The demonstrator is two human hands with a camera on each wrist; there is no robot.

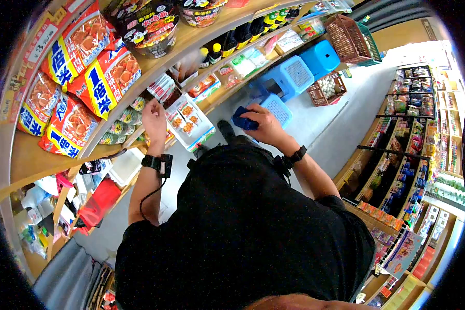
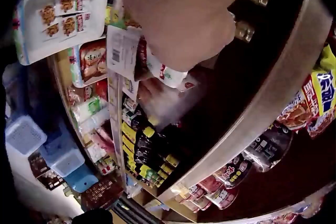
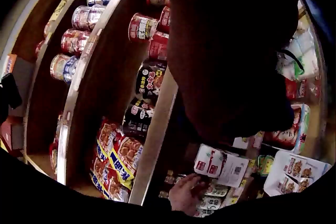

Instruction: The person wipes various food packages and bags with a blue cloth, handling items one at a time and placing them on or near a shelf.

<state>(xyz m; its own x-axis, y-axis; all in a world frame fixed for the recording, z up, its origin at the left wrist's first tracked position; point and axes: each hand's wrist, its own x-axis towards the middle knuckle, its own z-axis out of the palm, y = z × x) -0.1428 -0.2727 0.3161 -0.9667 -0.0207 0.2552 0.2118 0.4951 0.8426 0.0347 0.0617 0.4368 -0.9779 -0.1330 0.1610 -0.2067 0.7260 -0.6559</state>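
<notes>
My right hand [image 1: 267,125] grips a bunched dark blue cloth [image 1: 245,119] over the aisle floor. In the right wrist view this hand [image 3: 231,77] is a dark shape and the cloth does not stand out. My left hand [image 1: 154,124] is at the shelf edge, fingers loosely bent, right by a box of white-and-red packets [image 1: 163,88]. The left wrist view has the back of that hand [image 2: 184,19] over the white packets [image 2: 168,74], its fingertips hidden. Beside it is a white tray-like box [image 1: 194,126] with pictures of fried snacks.
Orange noodle bags [image 1: 106,77] and black noodle tubs [image 1: 144,28] fill the upper shelf. Yellow-capped bottles [image 1: 215,50] stand farther along. Blue plastic stools [image 1: 294,75] and a brown basket [image 1: 328,88] are on the floor, with stocked racks [image 1: 398,150] across the aisle.
</notes>
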